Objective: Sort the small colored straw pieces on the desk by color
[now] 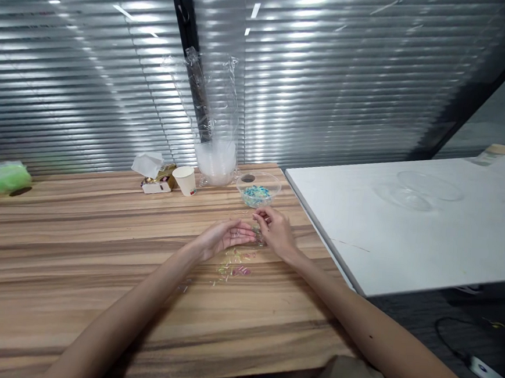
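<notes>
My left hand lies palm up on the wooden table, fingers stretched out, with a few small coloured pieces resting on the palm. My right hand is beside it, fingertips pinched together over the left fingers; what they hold is too small to name. Several small pastel pieces lie scattered on the wood just in front of the hands. A clear plastic bowl with blue and mixed coloured pieces stands just beyond the right hand.
A stack of clear bowls in a plastic sleeve, a paper cup and a tissue pack stand at the back. A green bag lies far left. A white table with clear lids adjoins on the right.
</notes>
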`<state>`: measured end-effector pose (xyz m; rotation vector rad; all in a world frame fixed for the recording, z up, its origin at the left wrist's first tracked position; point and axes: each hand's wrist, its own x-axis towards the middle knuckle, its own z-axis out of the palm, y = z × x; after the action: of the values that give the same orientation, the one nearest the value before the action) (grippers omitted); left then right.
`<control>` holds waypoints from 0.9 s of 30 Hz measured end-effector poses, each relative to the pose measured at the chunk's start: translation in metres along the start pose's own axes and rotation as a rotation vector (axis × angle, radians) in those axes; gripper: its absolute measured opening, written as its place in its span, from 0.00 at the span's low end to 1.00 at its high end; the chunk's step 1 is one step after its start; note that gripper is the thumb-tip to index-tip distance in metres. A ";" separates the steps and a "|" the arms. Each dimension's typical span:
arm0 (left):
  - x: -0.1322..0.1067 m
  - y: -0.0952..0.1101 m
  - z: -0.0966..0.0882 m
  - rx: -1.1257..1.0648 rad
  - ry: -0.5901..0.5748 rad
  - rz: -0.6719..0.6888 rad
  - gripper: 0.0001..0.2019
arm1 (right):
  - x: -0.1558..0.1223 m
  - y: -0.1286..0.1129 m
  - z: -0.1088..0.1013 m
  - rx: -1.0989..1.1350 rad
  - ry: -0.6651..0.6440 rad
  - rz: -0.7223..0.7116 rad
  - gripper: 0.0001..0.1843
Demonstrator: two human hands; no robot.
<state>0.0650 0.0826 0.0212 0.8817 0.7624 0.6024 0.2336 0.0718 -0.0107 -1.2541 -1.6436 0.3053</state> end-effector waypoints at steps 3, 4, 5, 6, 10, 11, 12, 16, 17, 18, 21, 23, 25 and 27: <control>-0.001 0.001 0.001 -0.024 -0.046 -0.040 0.16 | 0.000 0.000 0.000 0.003 0.010 0.001 0.07; -0.001 0.001 0.001 -0.032 -0.048 -0.048 0.16 | 0.000 0.000 0.000 -0.002 0.013 0.001 0.07; -0.001 0.001 0.001 -0.039 -0.046 -0.051 0.16 | 0.000 -0.001 0.000 -0.007 0.016 0.000 0.07; -0.001 0.001 0.001 -0.046 -0.040 -0.050 0.16 | 0.000 -0.001 0.000 -0.010 0.019 0.000 0.07; 0.001 0.002 0.000 -0.074 -0.002 -0.043 0.18 | 0.000 -0.002 -0.001 0.005 -0.001 -0.011 0.06; 0.001 0.002 -0.001 -0.080 0.014 -0.041 0.19 | 0.000 -0.003 -0.001 0.007 -0.013 -0.025 0.05; 0.001 0.002 -0.001 -0.083 0.030 -0.039 0.20 | 0.000 -0.004 -0.002 0.009 -0.028 -0.046 0.05; 0.002 0.001 -0.002 -0.098 0.055 -0.023 0.20 | 0.000 -0.007 -0.003 0.006 -0.104 -0.147 0.05; 0.003 0.001 -0.002 -0.102 0.051 -0.017 0.20 | 0.000 -0.007 -0.003 0.010 -0.123 -0.167 0.05; 0.003 0.000 -0.003 -0.107 0.047 -0.010 0.20 | 0.000 -0.007 -0.003 0.017 -0.140 -0.185 0.05; 0.006 -0.003 -0.005 -0.105 0.042 0.004 0.18 | 0.000 -0.006 -0.002 0.039 -0.173 -0.226 0.05; 0.006 -0.005 -0.006 -0.089 0.050 0.013 0.15 | 0.000 -0.005 -0.001 0.054 -0.178 -0.243 0.05; 0.006 -0.006 -0.006 -0.073 0.048 0.017 0.12 | 0.000 -0.005 0.000 0.070 -0.175 -0.252 0.05; 0.006 -0.006 -0.006 -0.071 0.030 0.024 0.11 | 0.000 -0.004 0.000 0.083 -0.177 -0.258 0.06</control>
<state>0.0644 0.0864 0.0116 0.8189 0.7544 0.6610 0.2309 0.0700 -0.0082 -0.9624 -1.9013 0.3280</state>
